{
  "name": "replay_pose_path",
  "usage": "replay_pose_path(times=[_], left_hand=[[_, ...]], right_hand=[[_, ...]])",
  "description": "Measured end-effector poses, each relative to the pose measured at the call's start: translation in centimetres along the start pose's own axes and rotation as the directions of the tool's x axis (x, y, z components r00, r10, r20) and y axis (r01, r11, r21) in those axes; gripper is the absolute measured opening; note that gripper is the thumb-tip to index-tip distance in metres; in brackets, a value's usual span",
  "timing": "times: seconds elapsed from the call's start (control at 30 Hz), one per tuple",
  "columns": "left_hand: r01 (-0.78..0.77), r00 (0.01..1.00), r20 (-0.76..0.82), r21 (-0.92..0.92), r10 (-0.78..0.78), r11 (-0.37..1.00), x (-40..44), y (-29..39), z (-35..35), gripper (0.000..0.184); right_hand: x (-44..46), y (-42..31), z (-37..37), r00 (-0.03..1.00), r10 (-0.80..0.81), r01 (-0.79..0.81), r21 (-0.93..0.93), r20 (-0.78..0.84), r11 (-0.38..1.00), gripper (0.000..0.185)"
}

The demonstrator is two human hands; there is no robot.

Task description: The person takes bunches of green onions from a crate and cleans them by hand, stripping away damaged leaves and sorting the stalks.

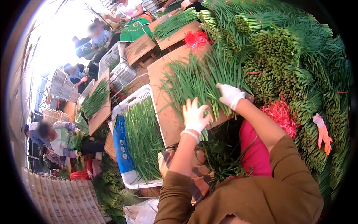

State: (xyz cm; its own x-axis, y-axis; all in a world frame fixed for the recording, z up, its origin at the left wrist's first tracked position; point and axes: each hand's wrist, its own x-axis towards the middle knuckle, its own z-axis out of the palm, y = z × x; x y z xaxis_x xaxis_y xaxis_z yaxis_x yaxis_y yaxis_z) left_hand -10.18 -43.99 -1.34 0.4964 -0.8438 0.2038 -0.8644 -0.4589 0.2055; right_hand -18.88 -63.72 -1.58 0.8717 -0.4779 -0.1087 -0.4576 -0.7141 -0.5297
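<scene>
Loose green stalks with long leaves (190, 80) lie spread over a brown board (169, 125) in front of me. My left hand (195, 116), in a white glove, rests at the near ends of the stalks with its fingers apart. To the right, my right hand (229, 96), also gloved in white, is at the lower part of another portion of stalks (227, 71). Its fingers point left and its thumb side is partly hidden, so its hold on the stalks cannot be made out. A bunch of red ties (196, 39) sits at the board's far edge.
A white crate (143, 183) full of greens stands left of the board. Bundled stalks (276, 52) are piled high at the right, with red ties (281, 117) and an orange-pink glove (322, 134) on them. Several people work at the left and back, one holding greens (80, 143).
</scene>
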Motion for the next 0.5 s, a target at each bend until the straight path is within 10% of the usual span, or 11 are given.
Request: replay_pose_path(times=[0.1, 0.33, 0.5], left_hand=[[0.224, 0.970, -0.064, -0.151, -0.235, 0.963, -1.8, -2.1, 0.9, 0.033], [0.288, 0.903, -0.166, -0.452, -0.397, 0.844, -3.6, -4.0, 3.2, 0.035], [0.292, 0.870, -0.153, -0.605, -0.468, 0.741, -3.7, -5.1, 3.8, 0.039]], right_hand=[[-0.8, 3.3, -1.5, 0.982, 0.164, -0.161, 0.037, -0.096, 0.986, 0.049], [-1.2, -1.0, -4.0, 0.982, 0.007, 0.024, 0.164, -0.189, 0.986, 0.025], [0.5, -4.6, -1.5, 0.982, -0.170, 0.165, -0.068, -0.077, 0.984, 0.032]])
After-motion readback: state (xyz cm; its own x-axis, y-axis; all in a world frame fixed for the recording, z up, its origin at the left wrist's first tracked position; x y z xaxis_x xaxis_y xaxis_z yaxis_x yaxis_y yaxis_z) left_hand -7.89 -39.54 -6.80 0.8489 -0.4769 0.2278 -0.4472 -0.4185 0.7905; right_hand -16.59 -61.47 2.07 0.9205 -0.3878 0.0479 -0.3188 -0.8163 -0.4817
